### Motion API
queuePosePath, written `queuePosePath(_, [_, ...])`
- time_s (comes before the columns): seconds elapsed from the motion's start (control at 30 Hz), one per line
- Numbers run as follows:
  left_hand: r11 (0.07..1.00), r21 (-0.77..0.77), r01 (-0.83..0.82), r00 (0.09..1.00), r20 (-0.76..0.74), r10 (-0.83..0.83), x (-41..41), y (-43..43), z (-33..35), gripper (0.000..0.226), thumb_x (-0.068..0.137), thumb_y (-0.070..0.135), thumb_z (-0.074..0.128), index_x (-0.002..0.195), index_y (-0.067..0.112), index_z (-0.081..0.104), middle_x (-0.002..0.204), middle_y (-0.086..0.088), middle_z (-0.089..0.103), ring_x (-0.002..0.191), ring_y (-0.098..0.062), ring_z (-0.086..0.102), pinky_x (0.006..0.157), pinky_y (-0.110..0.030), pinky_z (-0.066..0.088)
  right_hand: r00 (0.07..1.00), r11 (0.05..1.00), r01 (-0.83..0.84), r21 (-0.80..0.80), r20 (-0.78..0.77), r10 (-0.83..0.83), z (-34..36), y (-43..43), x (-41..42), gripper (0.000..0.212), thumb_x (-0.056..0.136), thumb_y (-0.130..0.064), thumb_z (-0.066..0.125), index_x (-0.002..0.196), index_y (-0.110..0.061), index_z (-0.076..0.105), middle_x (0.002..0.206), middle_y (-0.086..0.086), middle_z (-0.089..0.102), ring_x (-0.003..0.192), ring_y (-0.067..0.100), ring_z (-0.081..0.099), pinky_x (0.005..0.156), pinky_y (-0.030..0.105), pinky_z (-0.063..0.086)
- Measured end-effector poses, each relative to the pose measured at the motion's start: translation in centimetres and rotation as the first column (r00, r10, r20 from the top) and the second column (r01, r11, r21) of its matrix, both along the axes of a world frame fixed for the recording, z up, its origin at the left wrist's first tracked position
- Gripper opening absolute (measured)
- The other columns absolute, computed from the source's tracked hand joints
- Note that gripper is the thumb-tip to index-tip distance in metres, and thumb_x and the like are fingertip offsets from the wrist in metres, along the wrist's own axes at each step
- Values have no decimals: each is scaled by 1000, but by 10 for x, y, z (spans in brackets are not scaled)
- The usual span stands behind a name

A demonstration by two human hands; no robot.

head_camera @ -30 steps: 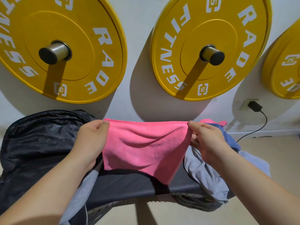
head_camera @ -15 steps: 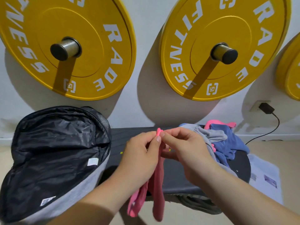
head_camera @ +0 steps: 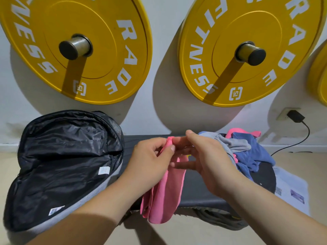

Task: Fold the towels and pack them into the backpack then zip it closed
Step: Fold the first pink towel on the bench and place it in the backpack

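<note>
A white wall is seen at the back, w/ a yellow L plate and R plate hung on it. A third plate is cut off by the R edge. Below the L plate, a backpack is laid on the L end of a dark surface. It is unzipped and opened wide, w/ black lining turned up and a grey outer edge seen along the near side. On the R end of the surface a loose pile of unfolded towels is heaped: grey, blue and pink, tangled together. Btwn backpack and pile, a pink towel is held up in front of the surface. It is doubled over lengthwise, hung down past the near edge, and kept apart from both. Its top is pinched by the L hand, thumb against curled fingers. The R hand is held just beside it, fingers stretched out and relaxed, nothing gripped. Its fingertips are laid against the towel and its thumb is lifted clear. Printed paper is spread on the floor to the R of the surface. Each full plate is carried on one of two metal pegs. A black charger is plugged into a wall socket, w/ its cable run down toward the floor. Two small white labels are seen on the backpack lining.
</note>
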State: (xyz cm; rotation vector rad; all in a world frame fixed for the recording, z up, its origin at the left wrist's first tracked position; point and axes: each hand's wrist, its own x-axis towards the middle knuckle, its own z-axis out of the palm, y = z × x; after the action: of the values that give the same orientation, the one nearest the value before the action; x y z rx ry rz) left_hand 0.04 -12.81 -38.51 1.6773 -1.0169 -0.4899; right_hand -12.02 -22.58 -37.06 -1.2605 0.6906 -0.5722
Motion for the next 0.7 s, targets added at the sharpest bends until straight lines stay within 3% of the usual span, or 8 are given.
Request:
queuePosePath(0.07, [1000, -13, -11, 998, -66, 10, 8, 0, 2, 23, 93, 27, 66, 81, 9, 74, 72, -12, 69, 68, -8, 54, 64, -38, 48, 988, 960, 41, -278, -135, -81, -8, -16, -4, 16, 92, -21, 66, 98, -15, 79, 105, 13, 73, 89, 19, 68, 73, 34, 60])
queuePosePath(0.13, [995, -84, 45, 952, -298, -68, 13, 1, 11, 20, 93, 14, 64, 75, 12, 72, 69, -4, 66, 68, -9, 55, 64, -30, 45, 972, 914, -58, -402, -233, -41, -14, -31, -12, 34, 84, -13, 74, 113, -30, 74, 116, -4, 72, 101, 10, 67, 85, 25, 56])
queuePosePath(0.17, [990, -115, 76, 908, -403, -117, 14, 2, 17, 21, 92, 8, 63, 74, 14, 72, 72, -3, 65, 70, -11, 56, 64, -27, 44, 969, 919, -136, -371, -242, 46, -15, -36, -16, 43, 83, -10, 76, 120, -31, 72, 120, -8, 71, 109, 8, 66, 94, 28, 54])
queuePosePath(0.23, [980, -163, 119, 842, -507, -186, 18, 6, 27, 15, 83, 9, 63, 73, 16, 70, 73, -4, 61, 71, -13, 54, 65, -30, 39, 950, 921, -279, -272, -218, 223, -18, -41, -24, 39, 88, -3, 74, 123, -22, 70, 121, -4, 73, 116, 12, 65, 102, 34, 51])
queuePosePath(0.3, [977, -175, 123, 825, -529, -199, 24, 8, 29, 13, 75, 13, 59, 65, 18, 66, 69, -2, 54, 67, -13, 49, 64, -33, 33, 947, 930, -308, -200, -158, 280, -19, -42, -27, 21, 90, 0, 72, 110, -5, 69, 106, 6, 75, 100, 19, 68, 95, 39, 53])
queuePosePath(0.43, [994, -106, 9, 873, -484, -60, 38, 5, 20, 6, 73, 18, 62, 68, 17, 65, 73, -12, 47, 73, -25, 41, 67, -38, 29, 973, 948, -229, -220, -80, 217, -20, -40, -23, 9, 86, -1, 74, 90, -2, 66, 85, 12, 67, 82, 20, 61, 83, 39, 48])
queuePosePath(0.6, [994, -97, -57, 980, -195, 37, 51, 5, 13, 15, 99, 17, 59, 95, 18, 74, 92, -26, 71, 80, -29, 63, 80, -50, 53, 999, 879, 38, -475, 42, -20, -7, -35, -17, 17, 90, 3, 68, 95, -11, 74, 93, 11, 76, 87, 21, 68, 83, 39, 54])
queuePosePath(0.7, [999, -43, 2, 997, -74, -5, 53, 4, 5, 17, 96, 31, 58, 98, 22, 72, 94, -30, 69, 74, -29, 61, 75, -44, 50, 997, 931, 68, -360, 56, -51, -9, -32, -13, 10, 93, 2, 66, 92, -7, 71, 81, 14, 70, 78, 21, 61, 73, 40, 48])
